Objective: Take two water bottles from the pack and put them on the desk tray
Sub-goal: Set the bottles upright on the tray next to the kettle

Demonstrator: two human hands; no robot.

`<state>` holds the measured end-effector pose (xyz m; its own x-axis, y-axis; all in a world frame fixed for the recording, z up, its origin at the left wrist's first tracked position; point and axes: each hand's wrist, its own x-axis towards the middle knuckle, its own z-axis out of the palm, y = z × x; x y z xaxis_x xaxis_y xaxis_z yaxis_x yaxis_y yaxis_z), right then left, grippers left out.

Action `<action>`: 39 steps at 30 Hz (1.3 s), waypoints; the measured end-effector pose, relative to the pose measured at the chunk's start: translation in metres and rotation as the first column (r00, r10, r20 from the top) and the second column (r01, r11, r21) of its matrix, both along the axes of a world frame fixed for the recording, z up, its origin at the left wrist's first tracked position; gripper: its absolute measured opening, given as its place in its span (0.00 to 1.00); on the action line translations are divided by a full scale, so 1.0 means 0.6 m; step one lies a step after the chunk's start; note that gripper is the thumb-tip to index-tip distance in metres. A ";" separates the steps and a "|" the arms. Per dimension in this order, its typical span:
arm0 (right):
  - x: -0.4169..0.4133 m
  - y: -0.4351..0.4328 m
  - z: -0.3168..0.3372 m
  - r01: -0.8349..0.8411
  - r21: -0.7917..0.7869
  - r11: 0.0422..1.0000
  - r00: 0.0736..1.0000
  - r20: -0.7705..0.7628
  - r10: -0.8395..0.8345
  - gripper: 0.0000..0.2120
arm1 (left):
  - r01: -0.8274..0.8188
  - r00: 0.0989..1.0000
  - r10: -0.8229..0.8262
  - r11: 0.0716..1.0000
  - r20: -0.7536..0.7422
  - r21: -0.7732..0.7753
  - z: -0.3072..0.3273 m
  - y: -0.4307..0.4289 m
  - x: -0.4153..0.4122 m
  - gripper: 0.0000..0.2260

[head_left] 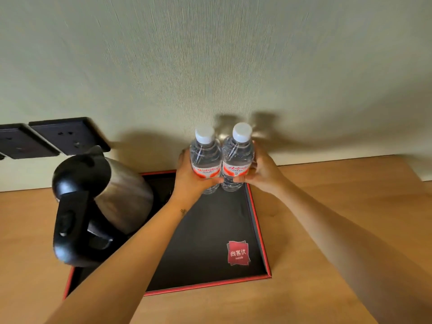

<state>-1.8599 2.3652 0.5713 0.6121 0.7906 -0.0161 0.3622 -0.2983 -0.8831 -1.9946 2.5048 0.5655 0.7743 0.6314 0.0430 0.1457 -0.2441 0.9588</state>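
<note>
Two clear water bottles with white caps and red-and-white labels stand upright side by side at the far right corner of the black desk tray (259, 232) with its red rim. My left hand (187, 177) is wrapped around the left bottle (205, 153). My right hand (263, 170) grips the right bottle (237, 152). The two bottles touch each other. Their bases are at the tray floor, though I cannot tell whether they rest on it. The pack is not in view.
A steel kettle (105, 202) with a black handle and lid stands on the left half of the tray. Dark wall sockets (65, 135) sit on the wall at the left. A red hotel logo (238, 253) marks the tray. Wooden desk (327, 230) surrounds it.
</note>
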 end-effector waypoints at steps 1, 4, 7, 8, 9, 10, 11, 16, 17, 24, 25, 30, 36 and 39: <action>-0.002 0.000 0.002 -0.008 -0.005 1.000 1.000 0.000 0.008 0.45 | 0.008 1.000 -0.008 1.000 -0.016 -0.001 0.000 -0.001 0.001 0.39; -0.010 -0.002 0.015 -0.015 -0.004 1.000 1.000 -0.022 0.015 0.46 | 0.011 0.996 -0.005 0.998 -0.092 0.059 0.008 -0.002 0.002 0.41; -0.013 -0.007 0.041 -0.015 0.013 1.000 1.000 0.020 0.015 0.46 | -0.032 0.985 0.052 0.993 -0.165 0.118 0.028 -0.002 -0.011 0.42; -0.012 -0.008 0.054 -0.012 0.025 1.000 0.998 0.061 0.010 0.45 | -0.046 0.988 0.062 0.992 -0.142 0.114 0.040 -0.002 -0.017 0.42; -0.011 -0.010 0.067 -0.008 0.038 0.999 0.995 0.104 0.004 0.43 | -0.060 0.993 0.073 0.989 -0.096 0.138 0.053 -0.001 -0.021 0.41; -0.012 -0.011 0.083 -0.007 0.059 0.998 0.989 0.146 -0.002 0.41 | -0.079 0.995 0.088 0.980 -0.044 0.184 0.070 0.000 -0.025 0.39; -0.011 -0.010 0.099 -0.013 0.079 0.997 0.982 0.188 -0.002 0.38 | -0.104 0.994 0.108 0.968 -0.005 0.229 0.087 0.002 -0.026 0.35; -0.008 -0.001 0.166 -0.116 0.052 0.992 0.911 0.404 0.085 0.22 | -0.090 0.991 0.122 0.897 -0.047 0.433 0.176 0.005 0.001 0.18; -0.004 0.005 0.170 -0.123 0.011 0.992 0.900 0.422 0.107 0.21 | -0.068 0.986 0.130 0.886 -0.106 0.458 0.186 0.009 0.010 0.17; -0.009 0.006 0.183 -0.104 -0.089 0.991 0.875 0.466 0.133 0.17 | 0.154 0.958 -0.007 0.856 -0.286 0.493 0.214 0.016 0.009 0.14; -0.010 0.006 0.183 -0.100 -0.088 0.991 0.879 0.460 0.129 0.16 | 0.188 0.955 -0.040 0.847 -0.293 0.498 0.216 0.019 0.007 0.14; -0.014 0.010 0.185 -0.094 -0.089 0.992 0.887 0.445 0.124 0.16 | 0.352 0.915 -0.183 0.799 -0.360 0.487 0.224 0.035 0.000 0.11; -0.016 0.008 0.183 -0.067 -0.075 0.995 0.902 0.422 0.092 0.17 | 0.490 0.858 -0.326 0.750 -0.396 0.445 0.233 0.032 -0.003 0.18; -0.018 0.009 0.183 -0.066 -0.090 0.994 0.898 0.429 0.099 0.17 | 0.500 0.854 -0.334 0.739 -0.400 0.452 0.231 0.036 -0.007 0.15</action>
<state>-1.8709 2.3703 0.6810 0.5043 0.8453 0.1764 0.7290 -0.3073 -0.6117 -1.9988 2.5264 0.7043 0.9831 0.1829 0.0097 0.1412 -0.7905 0.5960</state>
